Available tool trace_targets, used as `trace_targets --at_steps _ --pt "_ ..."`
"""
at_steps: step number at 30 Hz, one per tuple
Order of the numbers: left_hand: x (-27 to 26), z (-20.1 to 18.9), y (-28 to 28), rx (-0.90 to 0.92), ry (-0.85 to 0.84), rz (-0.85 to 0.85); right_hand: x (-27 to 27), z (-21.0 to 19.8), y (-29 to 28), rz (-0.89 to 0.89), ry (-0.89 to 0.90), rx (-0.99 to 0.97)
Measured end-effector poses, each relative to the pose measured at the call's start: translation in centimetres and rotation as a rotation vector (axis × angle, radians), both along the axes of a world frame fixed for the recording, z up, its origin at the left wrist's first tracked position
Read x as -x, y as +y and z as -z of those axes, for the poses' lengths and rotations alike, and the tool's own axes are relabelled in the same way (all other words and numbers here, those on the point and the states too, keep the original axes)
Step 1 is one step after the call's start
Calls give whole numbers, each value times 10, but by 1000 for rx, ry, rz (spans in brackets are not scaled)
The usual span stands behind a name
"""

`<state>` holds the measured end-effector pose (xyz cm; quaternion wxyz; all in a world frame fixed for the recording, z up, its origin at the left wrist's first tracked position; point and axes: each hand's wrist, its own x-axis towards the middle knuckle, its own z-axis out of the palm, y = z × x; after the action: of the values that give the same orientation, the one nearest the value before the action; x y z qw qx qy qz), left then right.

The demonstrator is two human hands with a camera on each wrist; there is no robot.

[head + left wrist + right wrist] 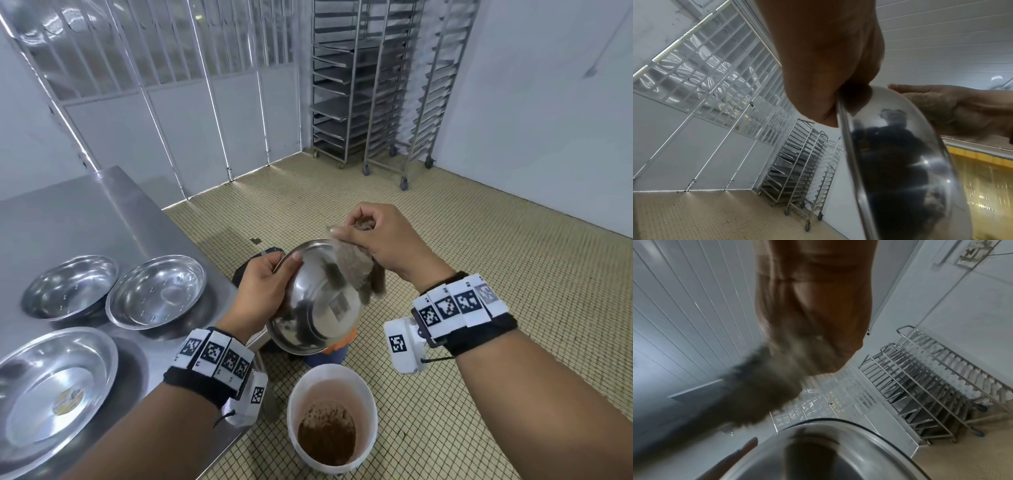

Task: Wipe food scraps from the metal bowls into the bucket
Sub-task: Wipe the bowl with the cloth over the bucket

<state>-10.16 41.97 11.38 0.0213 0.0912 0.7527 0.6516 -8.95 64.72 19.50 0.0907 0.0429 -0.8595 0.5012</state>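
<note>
Bowl [317, 301], gripped at its rim by the left hand [262, 291], should stay tilted over the bucket [331, 377] while the right hand [383, 243], bunching the cloth [352, 263], sweeps downward.

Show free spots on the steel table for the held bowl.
Bare steel runs along the table's far side, behind the two smaller bowls. The near-left corner is crowded by the large bowl. The held bowl hangs off-table above the bucket.
</note>
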Motion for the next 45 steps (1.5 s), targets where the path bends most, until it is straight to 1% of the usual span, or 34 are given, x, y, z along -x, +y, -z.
trace_targets --at_steps 2,3,11,14,16,19,23,25,26,28,30,33,36,38,39,41,45 --pt "1 1 1 -3 13 8 -2 -5 -3 9 43 -16" --pt "1 1 2 -2 19 13 -4 -6 -5 16 35 -23" --pt "1 0 7 3 27 9 -9 -3 -3 -33 -168 -6" --pt "2 -2 6 -10 25 -1 -11 -1 3 -75 -248 -35" --pt "2 -3 7 -7 29 2 -11 0 5 -94 -267 -52" --pt "3 0 6 -3 33 -3 -11 -4 9 -120 -234 -21" --pt "3 3 4 -3 27 38 -13 -26 10 -235 -166 28" --pt "1 1 6 -22 23 82 -10 -37 8 -260 -135 -26" --pt "0 -1 7 -19 29 101 -7 -39 7 -259 -114 -84" --pt "-1 -6 9 -13 51 149 3 -35 4 -215 -37 -235" --pt "-2 -10 10 -14 67 186 11 -25 0 -134 50 -369" --pt "-3 -15 10 -1 116 219 16 -5 -4 -37 178 -444" --pt "-2 -16 8 -14 144 197 15 13 -7 90 338 -495" --pt "-1 -16 7 -14 146 188 14 19 -9 171 385 -561" --pt "-1 -17 6 -8 143 180 14 20 -10 185 382 -570" --pt "0 -17 5 -1 128 151 14 21 -10 152 322 -518" --pt "6 -21 3 18 141 87 4 26 -7 -13 123 -279"
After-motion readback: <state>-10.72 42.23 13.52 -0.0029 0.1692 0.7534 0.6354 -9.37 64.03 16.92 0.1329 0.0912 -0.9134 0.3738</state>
